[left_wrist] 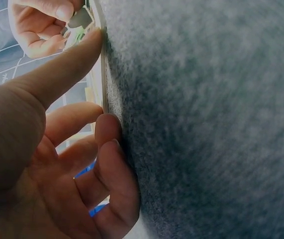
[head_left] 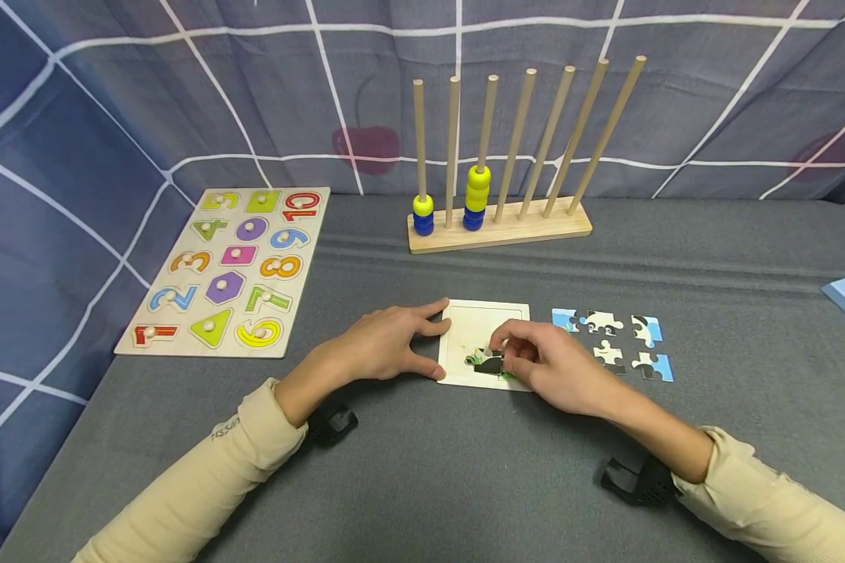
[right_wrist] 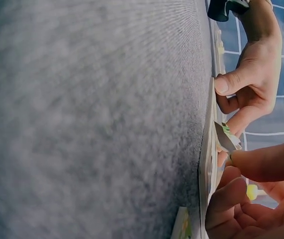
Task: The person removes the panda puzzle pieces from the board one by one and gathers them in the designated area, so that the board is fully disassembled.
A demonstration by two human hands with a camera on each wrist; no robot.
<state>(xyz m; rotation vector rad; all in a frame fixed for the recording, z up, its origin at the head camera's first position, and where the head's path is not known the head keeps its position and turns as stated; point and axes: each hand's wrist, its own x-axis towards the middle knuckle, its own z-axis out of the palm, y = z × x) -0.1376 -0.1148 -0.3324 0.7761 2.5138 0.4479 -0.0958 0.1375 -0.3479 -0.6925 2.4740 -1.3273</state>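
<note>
Steadiness matters: left hand (head_left: pixel 380 344) braces the tray (head_left: pixel 480 319) edge on the counter (head_left: pixel 465 469), thumb and finger spread wide, holding nothing. Right hand (head_left: pixel 549 363) pinches a piece (head_left: pixel 491 362), tilted over the tray's near edge; best lowered flat, tabs aligned. Number board (head_left: pixel 228 270) shows digits 1–10; sleeve print illegible.

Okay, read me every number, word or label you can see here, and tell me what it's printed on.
"10", "9", "8", "7", "6", "5", "4", "3", "2", "1": coloured peg numerals on the pale wooden number-and-shape puzzle board.
Small dark print on the left cream sleeve: too small to read.
White jigsaw tray and blue-and-white loose jigsaw pieces: picture only, no text.
</note>
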